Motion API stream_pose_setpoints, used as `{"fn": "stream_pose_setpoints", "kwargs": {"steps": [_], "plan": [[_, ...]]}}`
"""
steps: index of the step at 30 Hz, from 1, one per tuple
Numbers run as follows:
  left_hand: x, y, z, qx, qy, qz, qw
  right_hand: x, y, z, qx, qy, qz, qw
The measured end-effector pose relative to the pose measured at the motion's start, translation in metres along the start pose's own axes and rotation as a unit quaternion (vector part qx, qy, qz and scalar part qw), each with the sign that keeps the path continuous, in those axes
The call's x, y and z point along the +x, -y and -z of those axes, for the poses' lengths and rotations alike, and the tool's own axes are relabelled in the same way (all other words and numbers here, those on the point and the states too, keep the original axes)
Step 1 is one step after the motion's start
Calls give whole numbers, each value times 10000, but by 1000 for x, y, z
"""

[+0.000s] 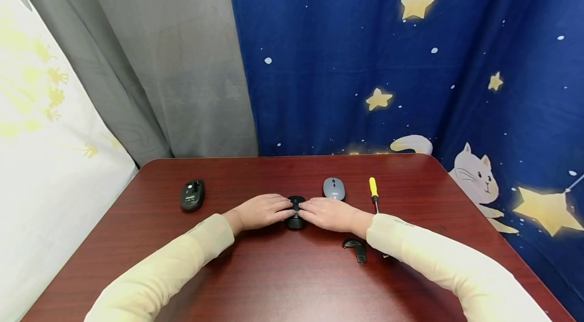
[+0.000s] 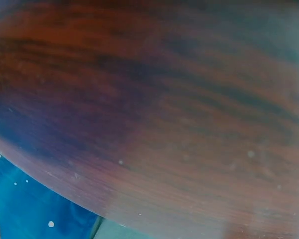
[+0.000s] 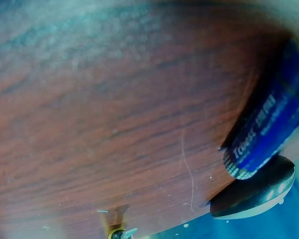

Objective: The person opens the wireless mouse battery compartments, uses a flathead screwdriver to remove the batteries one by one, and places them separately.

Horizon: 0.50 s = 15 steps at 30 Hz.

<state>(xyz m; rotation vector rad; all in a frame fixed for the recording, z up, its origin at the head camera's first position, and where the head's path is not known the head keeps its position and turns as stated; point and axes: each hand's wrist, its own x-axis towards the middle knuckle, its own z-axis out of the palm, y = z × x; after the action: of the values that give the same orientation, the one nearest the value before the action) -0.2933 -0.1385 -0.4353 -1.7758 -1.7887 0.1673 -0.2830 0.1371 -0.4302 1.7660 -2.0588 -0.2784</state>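
At the middle of the table, a black computer mouse (image 1: 295,221) sits between my two hands. The left hand (image 1: 264,210) holds it from the left, fingers over its side. From the right, the right hand (image 1: 332,213) holds the opposite side, its fingertips close to the left ones; the fingers hide much of the mouse. In the right wrist view, a blue battery (image 3: 269,129) with white lettering lies near the right hand. Beyond the battery is a grey mouse (image 1: 334,188), partly overlapped by the right hand in the head view. Neither wrist view shows the hold.
Another black mouse (image 1: 192,195) lies at the left with its underside up. A yellow-handled screwdriver (image 1: 373,189) lies at the right, its shaft running toward the right sleeve. A black curved cover with a tab (image 1: 356,249) rests below the right wrist. Curtains hang behind the table (image 1: 292,281).
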Motion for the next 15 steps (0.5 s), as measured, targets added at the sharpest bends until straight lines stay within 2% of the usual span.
{"fn": "stream_pose_setpoints", "kwargs": {"steps": [6,15], "plan": [[1,-1,0,62,11,-2,10000,1,-1,-1,-14,-65,118,9999],[4,-1,1,251,71,74,9996,2,-5,-3,-466,-226,177,9985]]}}
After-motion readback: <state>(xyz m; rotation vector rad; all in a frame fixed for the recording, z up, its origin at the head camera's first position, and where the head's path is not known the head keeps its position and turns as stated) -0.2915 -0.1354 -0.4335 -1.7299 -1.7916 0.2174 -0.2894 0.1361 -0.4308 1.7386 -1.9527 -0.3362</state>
